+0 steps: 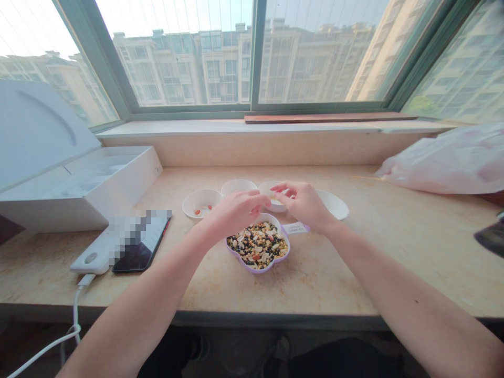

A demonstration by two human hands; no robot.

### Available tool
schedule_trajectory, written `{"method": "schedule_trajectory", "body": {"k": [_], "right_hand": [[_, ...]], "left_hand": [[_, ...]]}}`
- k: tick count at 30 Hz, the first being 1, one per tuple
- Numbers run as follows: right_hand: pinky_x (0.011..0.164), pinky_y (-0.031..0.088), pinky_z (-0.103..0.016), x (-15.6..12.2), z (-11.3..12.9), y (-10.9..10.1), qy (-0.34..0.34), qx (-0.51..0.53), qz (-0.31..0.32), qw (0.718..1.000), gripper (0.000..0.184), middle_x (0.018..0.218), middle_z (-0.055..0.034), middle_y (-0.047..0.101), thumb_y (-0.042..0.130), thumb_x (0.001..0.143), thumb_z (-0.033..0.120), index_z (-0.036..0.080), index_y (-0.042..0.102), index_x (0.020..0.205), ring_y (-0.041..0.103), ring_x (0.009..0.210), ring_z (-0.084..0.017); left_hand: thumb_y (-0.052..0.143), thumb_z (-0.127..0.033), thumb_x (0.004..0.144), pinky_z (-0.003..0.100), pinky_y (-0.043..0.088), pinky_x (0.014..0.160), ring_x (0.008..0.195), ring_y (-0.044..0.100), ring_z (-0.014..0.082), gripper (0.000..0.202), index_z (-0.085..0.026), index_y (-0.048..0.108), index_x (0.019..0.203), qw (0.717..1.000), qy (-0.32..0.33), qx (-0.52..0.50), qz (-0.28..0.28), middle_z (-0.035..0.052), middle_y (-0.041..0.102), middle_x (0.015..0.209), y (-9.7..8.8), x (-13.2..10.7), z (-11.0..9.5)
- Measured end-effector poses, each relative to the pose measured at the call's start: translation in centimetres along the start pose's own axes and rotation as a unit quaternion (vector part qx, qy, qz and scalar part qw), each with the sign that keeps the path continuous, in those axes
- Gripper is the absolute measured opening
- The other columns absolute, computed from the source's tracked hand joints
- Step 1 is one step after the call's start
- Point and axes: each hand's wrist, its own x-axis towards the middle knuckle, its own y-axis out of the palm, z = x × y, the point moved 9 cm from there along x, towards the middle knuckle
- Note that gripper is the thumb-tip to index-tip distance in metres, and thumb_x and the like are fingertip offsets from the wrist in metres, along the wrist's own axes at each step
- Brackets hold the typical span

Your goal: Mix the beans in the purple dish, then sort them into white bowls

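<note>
To your left, an open white box [79, 181] sits on the marble counter [354, 262], beside a power bank [90, 258] with a white cable [74, 310] and a phone [132, 260]; a white plastic bag [444, 163] lies to your right.

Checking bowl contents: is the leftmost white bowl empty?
No, the leftmost white bowl holds a few reddish beans.

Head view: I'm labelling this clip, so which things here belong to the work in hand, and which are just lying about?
In use: left hand, right hand, purple-rimmed dish of mixed beans, white bowls.

Lying about: open white box, phone, white power bank, plastic bag.
</note>
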Motion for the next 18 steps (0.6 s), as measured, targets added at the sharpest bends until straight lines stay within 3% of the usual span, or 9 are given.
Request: {"method": "schedule_trajectory", "body": {"k": [4, 7, 14, 18], "right_hand": [[0.051, 0.039, -0.027, -1.0, -0.3, 2.9, 0.085, 0.146, 0.171, 0.971, 0.029, 0.064, -0.0008, 0.064, 0.068, 0.085, 0.039, 0.016, 0.078, 0.100, 0.049, 0.052, -0.011], [0.047, 0.032, -0.025, -2.1, 0.4, 4.5, 0.095, 0.200, 0.270, 0.937, 0.036, 0.061, 0.0016, 0.060, 0.074, 0.081, 0.050, 0.016, 0.076, 0.093, 0.044, 0.047, -0.008], [0.044, 0.029, -0.024, -2.3, -0.4, 5.2, 0.098, 0.187, 0.262, 0.942, 0.049, 0.062, 0.0018, 0.057, 0.078, 0.074, 0.063, 0.016, 0.067, 0.074, 0.043, 0.046, -0.007], [0.043, 0.023, -0.024, -2.5, -0.4, 5.8, 0.097, 0.194, 0.270, 0.938, 0.052, 0.055, 0.0044, 0.050, 0.074, 0.076, 0.067, 0.015, 0.070, 0.081, 0.036, 0.044, -0.007]], "left_hand": [[0.055, -0.007, 0.091, 0.028, 0.049, 0.073, 0.080, 0.063, 0.0146, 0.026, -0.021, 0.072, 0.105, 0.998, 0.007, 0.014, -0.054, 0.0022, 0.071, 0.092, -0.4, 0.1, 0.3], [0.056, -0.010, 0.094, 0.027, 0.048, 0.071, 0.079, 0.062, 0.0144, 0.018, -0.020, 0.071, 0.100, 0.998, 0.014, 0.020, -0.065, 0.0023, 0.070, 0.091, -0.3, 0.1, 0.3], [0.057, -0.020, 0.099, 0.027, 0.048, 0.071, 0.076, 0.063, 0.0137, 0.014, -0.018, 0.070, 0.094, 0.999, 0.041, 0.021, -0.025, 0.0030, 0.069, 0.088, 0.6, 0.1, -0.6], [0.057, -0.022, 0.100, 0.028, 0.049, 0.073, 0.079, 0.065, 0.0149, 0.013, -0.020, 0.070, 0.102, 0.999, 0.024, 0.020, -0.008, 0.0033, 0.070, 0.093, 0.8, 0.1, -0.7]]}}
